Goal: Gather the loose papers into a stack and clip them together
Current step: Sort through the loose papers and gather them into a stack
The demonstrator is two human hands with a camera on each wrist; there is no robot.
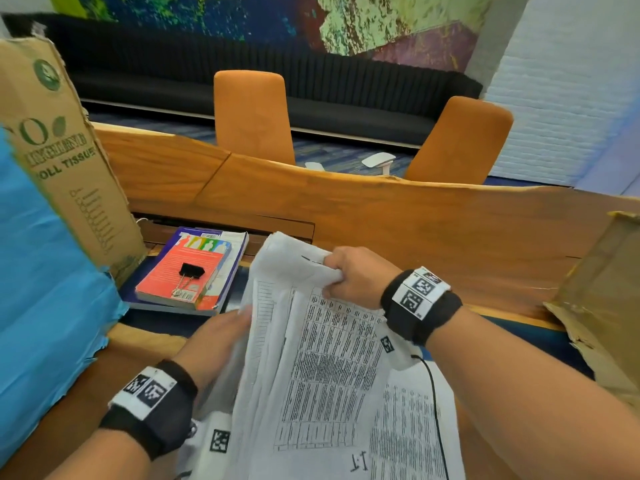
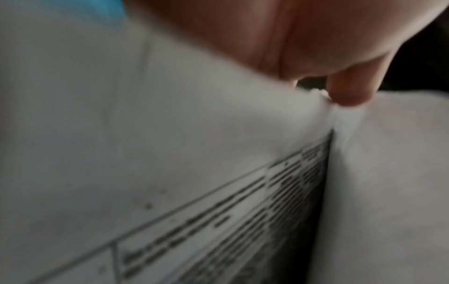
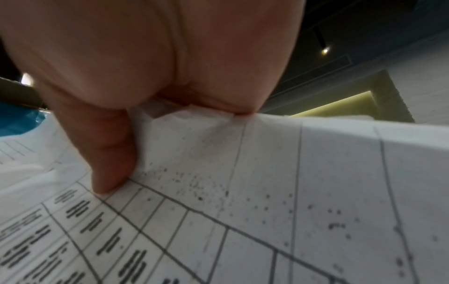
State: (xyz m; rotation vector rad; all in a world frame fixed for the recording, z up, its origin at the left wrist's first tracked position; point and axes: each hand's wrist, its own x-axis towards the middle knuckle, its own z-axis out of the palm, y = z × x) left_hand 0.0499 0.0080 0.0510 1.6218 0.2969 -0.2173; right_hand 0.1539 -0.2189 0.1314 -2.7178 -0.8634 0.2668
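A: White printed sheets (image 1: 332, 368) are held up right of the red paperback book (image 1: 162, 275): top corner bunched in the right hand's (image 1: 353, 277) curled fingers, left edge pinched by the left hand (image 1: 214, 337).
B: Gathering judged unfinished; squaring needed, then the black binder clip (image 1: 191, 270) lying on that book.

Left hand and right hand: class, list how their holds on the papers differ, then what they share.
The right hand holds the papers at their far top edge; the left hand holds their left side edge. The right hand sits farther from the person; the left hand sits nearer. Both hold the same papers and wear black wristbands.
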